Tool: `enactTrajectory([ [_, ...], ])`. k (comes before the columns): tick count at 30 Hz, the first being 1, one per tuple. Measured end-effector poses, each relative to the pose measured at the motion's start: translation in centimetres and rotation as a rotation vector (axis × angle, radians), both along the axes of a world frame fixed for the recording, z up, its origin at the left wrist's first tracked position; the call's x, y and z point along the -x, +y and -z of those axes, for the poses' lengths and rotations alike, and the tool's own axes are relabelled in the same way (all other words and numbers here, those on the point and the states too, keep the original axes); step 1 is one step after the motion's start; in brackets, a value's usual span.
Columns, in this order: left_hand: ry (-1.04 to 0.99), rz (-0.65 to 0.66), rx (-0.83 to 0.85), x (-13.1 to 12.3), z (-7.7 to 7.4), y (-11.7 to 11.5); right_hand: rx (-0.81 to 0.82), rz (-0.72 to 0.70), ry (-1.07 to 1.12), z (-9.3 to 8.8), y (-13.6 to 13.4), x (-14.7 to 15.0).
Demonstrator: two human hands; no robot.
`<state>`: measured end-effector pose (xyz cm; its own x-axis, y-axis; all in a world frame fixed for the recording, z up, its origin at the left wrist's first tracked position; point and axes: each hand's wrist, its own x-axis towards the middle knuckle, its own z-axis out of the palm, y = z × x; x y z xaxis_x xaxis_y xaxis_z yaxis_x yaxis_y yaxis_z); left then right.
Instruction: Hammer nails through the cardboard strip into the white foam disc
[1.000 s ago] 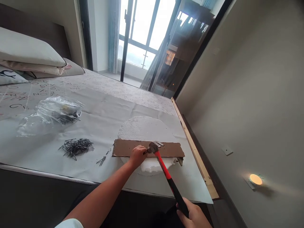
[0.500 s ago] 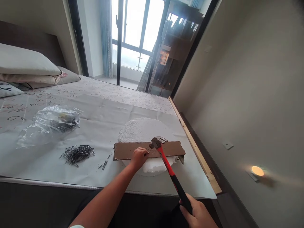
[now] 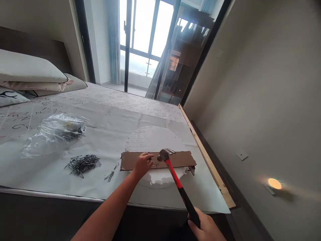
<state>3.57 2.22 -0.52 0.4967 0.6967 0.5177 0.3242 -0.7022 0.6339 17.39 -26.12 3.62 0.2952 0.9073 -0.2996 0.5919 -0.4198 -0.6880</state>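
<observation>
1. The right hand (image 3: 206,227), at the bottom of the view, is clamped round the black grip of a claw hammer (image 3: 177,180) with a red shaft. The left hand (image 3: 142,165) is well apart from it, up the shaft's length and to the left.
2. The left hand rests on a brown cardboard strip (image 3: 180,159), fingers curled toward the hammer's steel head (image 3: 164,155), which sits just beside them over the strip. Whether the fingertips pinch a nail is too small to tell.
3. Under both the strip and the left hand lies a round white foam disc (image 3: 150,139), with the strip running across it and overhanging at the right. A small dark piece (image 3: 192,170) pokes out below the strip's right end, too small to name.
4. Left of the left hand, a few loose nails (image 3: 109,176) lie close by, then a heap of dark nails (image 3: 82,165) on a pale paper sheet (image 3: 208,197).
5. Farther left is a clear plastic bag (image 3: 52,137) with dark contents.
6. Beyond the hands is a bed (image 3: 120,100) with a lettered cover and pillows (image 3: 27,63) — past that, a window (image 3: 142,36). To the right, a wooden batten (image 3: 208,157) runs along the bed's edge, with a round wall lamp (image 3: 274,183) farther off.
</observation>
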Motion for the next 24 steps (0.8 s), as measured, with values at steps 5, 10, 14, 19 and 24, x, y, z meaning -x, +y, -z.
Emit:
enactTrajectory([
  [5,-0.191,-0.264,0.016,3.9,-2.6,1.9,0.061,-0.010,0.004,2.6,0.7,0.7],
  [10,-0.112,-0.478,0.120,8.1,-2.3,4.3,-0.062,0.040,0.057,3.9,0.1,0.7],
  [14,0.190,-0.602,0.287,12.2,-0.3,6.5,-0.074,0.124,0.284,4.2,-0.1,1.4],
  [19,0.653,-0.601,0.487,16.3,2.4,7.5,-0.084,0.194,0.657,5.4,1.7,2.1],
  [24,0.759,-0.530,0.533,16.9,4.3,6.3,-0.154,0.200,0.891,7.8,3.4,1.8],
])
